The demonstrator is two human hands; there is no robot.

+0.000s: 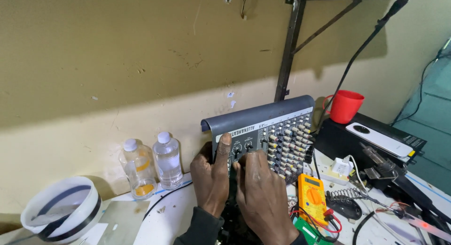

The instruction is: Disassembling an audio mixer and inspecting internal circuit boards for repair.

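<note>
Leaning upright — mixer (277,132) between hands (235,179)

Scuffed olive-and-cream wall (117,62), dark metal shelf bracket (289,47), cluttered white workbench (174,217) below.

A long white label strip (268,125) runs across the top of the grey mixer (263,116). The yellow meter (312,198) has a small grey screen (311,181) near its top. The white phone (379,139) lies on a black box (343,141) with its back up.
</note>
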